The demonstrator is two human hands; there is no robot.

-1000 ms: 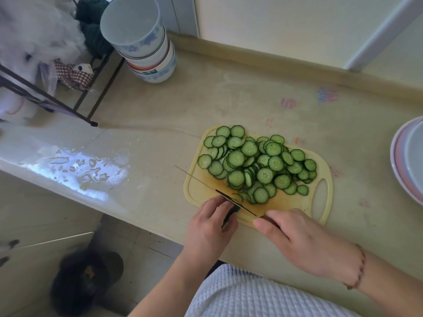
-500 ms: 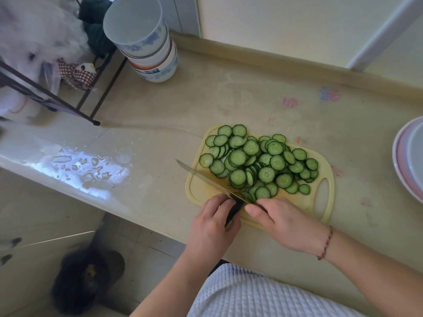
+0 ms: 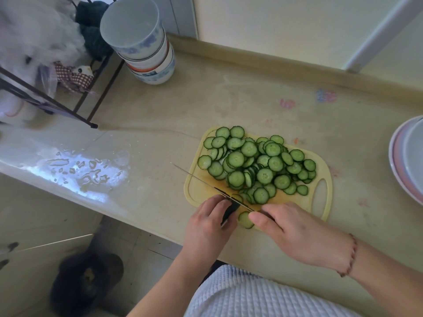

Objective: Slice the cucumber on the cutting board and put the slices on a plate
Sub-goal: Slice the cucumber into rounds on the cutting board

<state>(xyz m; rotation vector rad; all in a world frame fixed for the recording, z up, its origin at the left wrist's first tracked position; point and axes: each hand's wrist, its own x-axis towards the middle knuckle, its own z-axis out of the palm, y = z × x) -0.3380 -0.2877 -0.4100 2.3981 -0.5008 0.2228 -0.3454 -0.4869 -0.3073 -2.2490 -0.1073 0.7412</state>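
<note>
Fingers of the left hand [image 3: 209, 225] clench the knife [image 3: 212, 187] handle while the right hand [image 3: 295, 232] pinches a last cucumber slice [image 3: 246, 220] at the cutting board [image 3: 196, 191] near edge, where a slip could nick fingertips or drop it off the counter [image 3: 251, 104].

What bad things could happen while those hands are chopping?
The right hand has its fingertip right beside the thin steel knife held by the left hand, so it could get nicked. One round green cucumber slice sits at the pale yellow cutting board's near edge and might slide off.
</note>
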